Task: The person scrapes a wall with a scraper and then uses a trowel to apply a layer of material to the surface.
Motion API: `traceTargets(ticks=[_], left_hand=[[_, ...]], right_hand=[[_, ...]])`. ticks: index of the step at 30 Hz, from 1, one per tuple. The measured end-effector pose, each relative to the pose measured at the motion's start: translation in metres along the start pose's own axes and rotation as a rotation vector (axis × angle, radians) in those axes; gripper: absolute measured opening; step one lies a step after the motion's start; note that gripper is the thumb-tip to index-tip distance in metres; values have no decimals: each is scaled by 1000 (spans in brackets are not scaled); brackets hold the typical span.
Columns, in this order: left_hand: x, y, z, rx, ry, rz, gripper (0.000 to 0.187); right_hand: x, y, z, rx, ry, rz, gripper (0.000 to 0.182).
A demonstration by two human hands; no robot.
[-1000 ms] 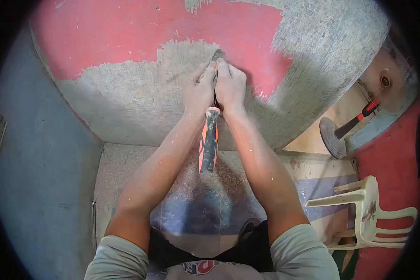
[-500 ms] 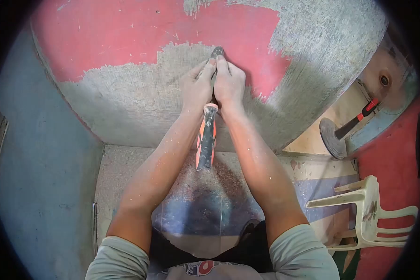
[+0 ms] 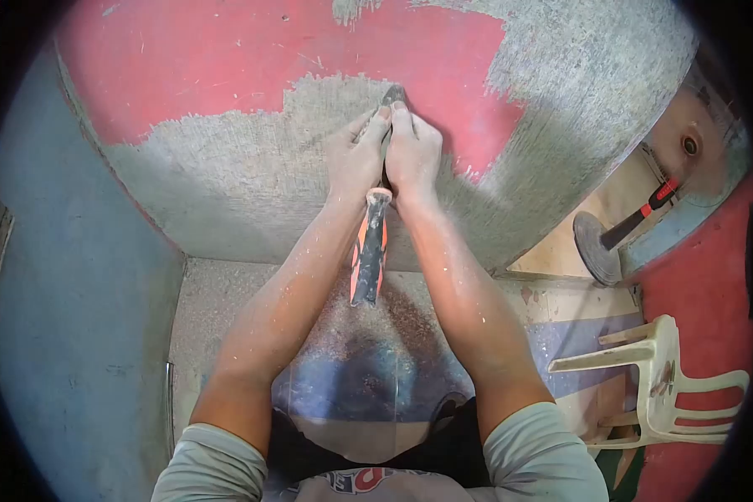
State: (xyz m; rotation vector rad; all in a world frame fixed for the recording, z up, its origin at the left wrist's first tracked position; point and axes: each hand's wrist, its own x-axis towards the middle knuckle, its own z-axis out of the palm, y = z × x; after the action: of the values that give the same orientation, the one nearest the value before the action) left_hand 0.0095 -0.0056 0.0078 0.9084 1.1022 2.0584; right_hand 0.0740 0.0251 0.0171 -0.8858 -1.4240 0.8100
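Both of my hands are wrapped round the metal part of a scraping tool, whose orange and black handle points down toward me. My left hand grips it from the left side and my right hand from the right, fingertips close together. The dark tip touches the wall where bare grey plaster meets red paint. Dust coats my hands and forearms. Much of the tool's blade is hidden between my fingers.
A blue wall stands at the left. At the right are a white plastic chair and a tool with a round grey disc and red-black grip. Dust and flakes lie on the tiled floor.
The tool and both hands have shifted very slightly against the wall, with the grip unchanged.
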Motion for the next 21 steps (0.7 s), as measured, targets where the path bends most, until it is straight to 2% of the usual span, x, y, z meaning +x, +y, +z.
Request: traceTargets(ticks=[3, 5, 6, 7, 8, 10, 13, 15, 16, 18, 19, 20, 21], left_hand=[[-3, -45, -22, 90, -17, 52, 35], [-20, -49, -25, 156, 37, -19, 36], [-24, -48, -24, 144, 44, -61, 36], [-24, -45, -23, 132, 50, -103, 37], [-19, -42, -23, 248, 32, 52, 37], [-7, -17, -13, 194, -3, 64, 37], [1, -8, -2, 89, 15, 76, 36], [1, -7, -4, 116, -8, 51, 35], [2, -23, -9, 28, -28, 15, 36], [-6, -50, -21, 121, -6, 6, 35], [-13, -54, -26, 169, 5, 3, 36], [-20, -58, -25, 71, 16, -49, 35], [-18, -55, -24, 100, 25, -13, 34]], right_hand=[[-18, 28, 1, -20, 18, -15, 43], [-30, 59, 3, -73, 31, 22, 43], [-35, 52, -1, -68, 1, 106, 43], [-30, 48, 0, -52, 13, 55, 43], [-22, 46, 2, -37, 25, 5, 44], [-7, 23, 0, -39, 21, -42, 44], [5, -3, -1, 57, -2, 11, 45], [3, 7, 1, 46, 10, -16, 45], [-3, 15, 0, 23, 10, -20, 45], [-18, 37, 0, -49, 45, -46, 46], [-24, 41, -1, -62, 28, 1, 46], [-27, 45, -3, -75, 11, 45, 47], [-28, 44, -4, -88, -5, 87, 47]])
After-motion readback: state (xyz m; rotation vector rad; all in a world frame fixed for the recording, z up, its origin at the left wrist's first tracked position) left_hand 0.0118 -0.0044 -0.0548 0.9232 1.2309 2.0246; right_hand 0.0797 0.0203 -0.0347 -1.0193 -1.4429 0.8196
